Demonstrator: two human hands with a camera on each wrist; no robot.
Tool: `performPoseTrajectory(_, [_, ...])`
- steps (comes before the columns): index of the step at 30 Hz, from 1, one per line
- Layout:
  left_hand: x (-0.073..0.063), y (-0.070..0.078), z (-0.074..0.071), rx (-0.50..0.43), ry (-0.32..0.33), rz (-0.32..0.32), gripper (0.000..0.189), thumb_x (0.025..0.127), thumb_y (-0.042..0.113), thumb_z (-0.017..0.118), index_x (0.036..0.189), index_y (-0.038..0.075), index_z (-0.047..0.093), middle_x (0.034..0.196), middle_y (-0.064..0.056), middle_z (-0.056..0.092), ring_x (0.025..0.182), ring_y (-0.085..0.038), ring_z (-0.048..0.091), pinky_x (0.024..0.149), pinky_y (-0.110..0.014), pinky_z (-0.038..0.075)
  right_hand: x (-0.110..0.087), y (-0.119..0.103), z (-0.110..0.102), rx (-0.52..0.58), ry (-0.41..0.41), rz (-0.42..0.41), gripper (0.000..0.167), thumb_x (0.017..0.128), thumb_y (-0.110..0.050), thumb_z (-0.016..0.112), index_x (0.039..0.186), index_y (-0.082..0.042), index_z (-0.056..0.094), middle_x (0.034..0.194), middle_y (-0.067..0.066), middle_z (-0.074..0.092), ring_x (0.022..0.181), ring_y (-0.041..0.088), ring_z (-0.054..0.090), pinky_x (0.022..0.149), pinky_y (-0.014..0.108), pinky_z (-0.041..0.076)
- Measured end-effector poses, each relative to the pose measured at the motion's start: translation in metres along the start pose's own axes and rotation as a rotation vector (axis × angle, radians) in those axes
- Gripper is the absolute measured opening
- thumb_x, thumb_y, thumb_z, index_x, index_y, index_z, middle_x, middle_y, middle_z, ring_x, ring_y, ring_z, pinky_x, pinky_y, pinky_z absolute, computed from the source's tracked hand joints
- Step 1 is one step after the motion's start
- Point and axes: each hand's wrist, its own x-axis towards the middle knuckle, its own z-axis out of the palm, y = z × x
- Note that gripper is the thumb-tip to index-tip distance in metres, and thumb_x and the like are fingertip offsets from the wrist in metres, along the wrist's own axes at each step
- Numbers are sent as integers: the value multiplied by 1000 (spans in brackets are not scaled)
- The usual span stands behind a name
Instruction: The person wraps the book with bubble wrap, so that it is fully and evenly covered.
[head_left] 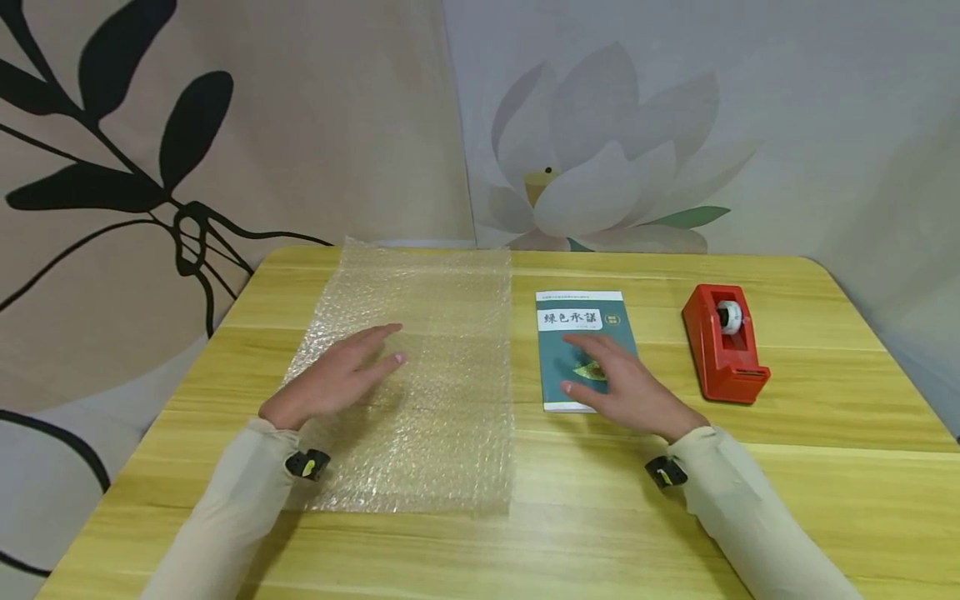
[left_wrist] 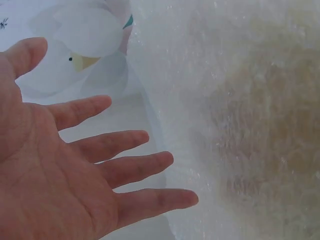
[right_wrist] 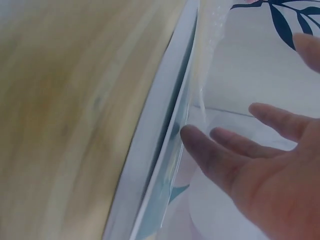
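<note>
A clear sheet of bubble wrap [head_left: 442, 417] lies flat on the left half of the table. My left hand [head_left: 341, 371] hovers over its left part, fingers extended; in the left wrist view the palm shows bare beside the bubble wrap [left_wrist: 240, 125]. To the right of the sheet lies a teal paperback book [head_left: 551, 358] with white bands and a leaf on its cover. Above the book is my right hand [head_left: 618, 387], fingers spread and holding nothing. From the right wrist view, its fingertips appear close over the cover of the book [right_wrist: 150, 145].
A red tape dispenser [head_left: 731, 383] with a small roll of tape [head_left: 730, 317] stands right of the book. The wooden table [head_left: 600, 533] ends at a patterned backdrop [head_left: 360, 108] with leaves and a lotus. Small black cameras [head_left: 307, 464] sit at both wrists.
</note>
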Motion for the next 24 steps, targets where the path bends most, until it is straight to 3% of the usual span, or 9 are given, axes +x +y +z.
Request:
performPoseTrajectory(8, [2,-10,-13,-61,24,-40,71,105,49,44,161,12,20,164,-24,27,142,-51,40,112,-66,36,4,-6,4,163,-59,-20,65,99,-28,64,153,-5,37,156,20,41,133,43,54,104,52,52])
performPoseTrajectory(17, [3,-17,-24,-173,14,-66,66,106,40,48,159,11,24,163,-23,30,144,-51,38,112,-63,40,6,-13,8,241,-96,-13,65,99,-27,64,155,-8,36,158,16,40,137,42,50,108,52,49])
performPoseTrajectory(24, [3,-21,-32,-214,10,-113,66,105,43,48,158,10,26,162,-22,33,145,-46,39,110,-61,43,8,-16,11,291,-141,3,64,100,-32,62,155,-11,36,159,15,40,137,38,52,107,49,50])
